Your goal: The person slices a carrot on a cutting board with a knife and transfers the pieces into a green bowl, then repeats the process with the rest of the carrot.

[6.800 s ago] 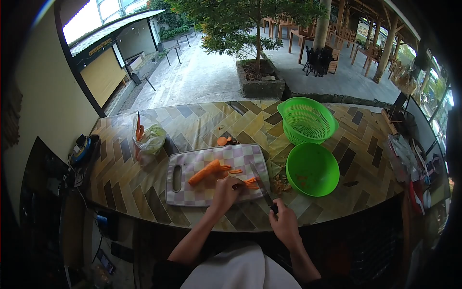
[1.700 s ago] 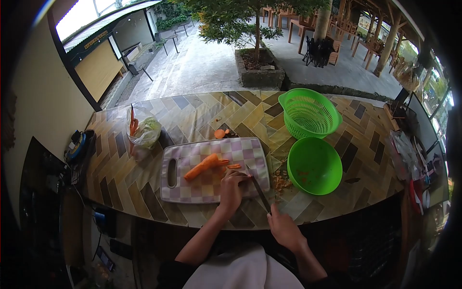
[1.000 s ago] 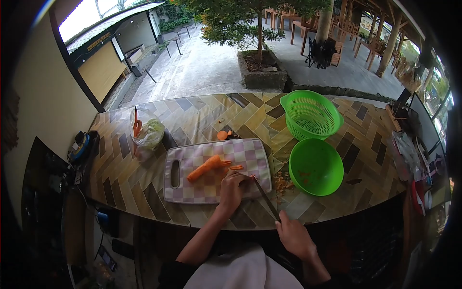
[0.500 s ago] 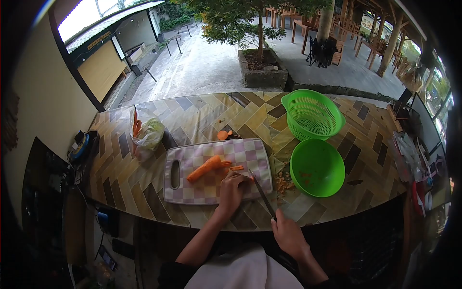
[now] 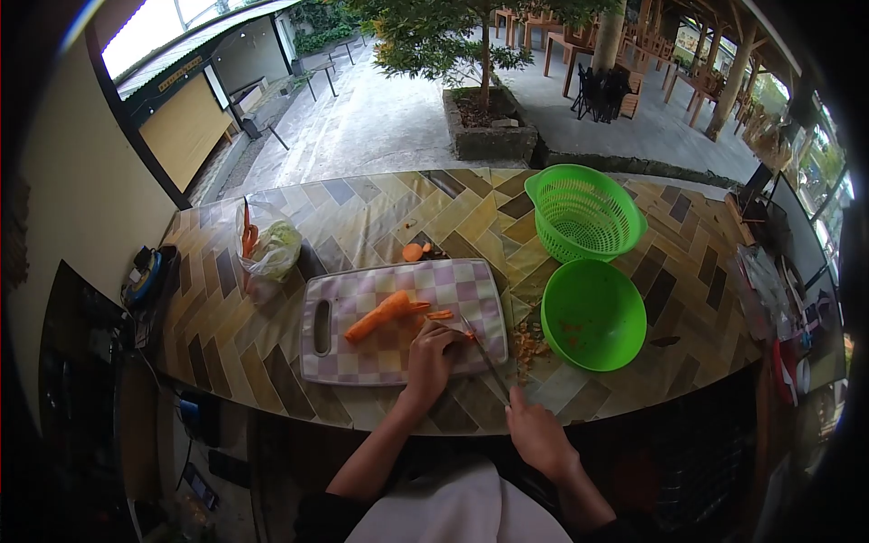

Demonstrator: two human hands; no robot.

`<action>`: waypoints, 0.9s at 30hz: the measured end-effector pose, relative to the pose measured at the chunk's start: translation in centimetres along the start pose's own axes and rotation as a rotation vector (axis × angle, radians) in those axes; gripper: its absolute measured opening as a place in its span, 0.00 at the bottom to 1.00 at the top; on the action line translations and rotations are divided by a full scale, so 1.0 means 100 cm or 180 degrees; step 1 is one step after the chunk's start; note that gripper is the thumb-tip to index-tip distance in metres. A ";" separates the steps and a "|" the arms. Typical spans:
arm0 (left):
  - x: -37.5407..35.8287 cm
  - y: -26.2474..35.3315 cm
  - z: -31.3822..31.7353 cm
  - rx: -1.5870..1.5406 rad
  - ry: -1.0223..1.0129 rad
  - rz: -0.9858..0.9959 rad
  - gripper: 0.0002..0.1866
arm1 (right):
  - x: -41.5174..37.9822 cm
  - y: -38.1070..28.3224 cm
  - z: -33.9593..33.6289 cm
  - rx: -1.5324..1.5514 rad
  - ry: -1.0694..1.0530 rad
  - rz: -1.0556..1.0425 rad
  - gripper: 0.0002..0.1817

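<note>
left hand [image 5: 428, 355] pins a small carrot piece [image 5: 468, 334] flat on the checkered cutting board [image 5: 362, 355], fingers curled over it. right hand [image 5: 536, 434] is wrapped round the handle of a knife [image 5: 486, 358], blade angled up to that piece right by the fingertips. half-cut carrot [image 5: 380, 314] lies just behind on the board, scraps [image 5: 524, 341] sit off its right edge, then the green bowl [image 5: 593, 316] and colander [image 5: 585, 212]. risk imo: piece is tiny and the blade is so close to the fingers that a slip could nick them.
</note>
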State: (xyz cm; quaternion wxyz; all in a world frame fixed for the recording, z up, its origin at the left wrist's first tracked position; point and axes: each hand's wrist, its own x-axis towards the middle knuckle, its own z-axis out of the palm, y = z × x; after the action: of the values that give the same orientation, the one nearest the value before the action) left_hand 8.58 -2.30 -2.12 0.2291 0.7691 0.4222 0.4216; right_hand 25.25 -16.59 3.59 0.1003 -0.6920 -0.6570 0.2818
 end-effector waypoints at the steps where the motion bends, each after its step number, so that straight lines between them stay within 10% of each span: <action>1: 0.000 0.000 0.000 0.0044 -0.0009 0.0010 0.11 | 0.000 -0.002 0.001 -0.0032 -0.0022 0.0055 0.12; 27: 0.002 0.000 -0.004 -0.0006 -0.0048 -0.0092 0.12 | 0.000 -0.007 0.005 0.0212 0.0192 0.0044 0.13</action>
State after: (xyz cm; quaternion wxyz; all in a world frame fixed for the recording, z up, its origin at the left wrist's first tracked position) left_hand 8.31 -2.14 -1.79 0.2390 0.7659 0.4311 0.4129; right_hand 24.37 -16.59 3.54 0.1411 -0.7010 -0.6391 0.2832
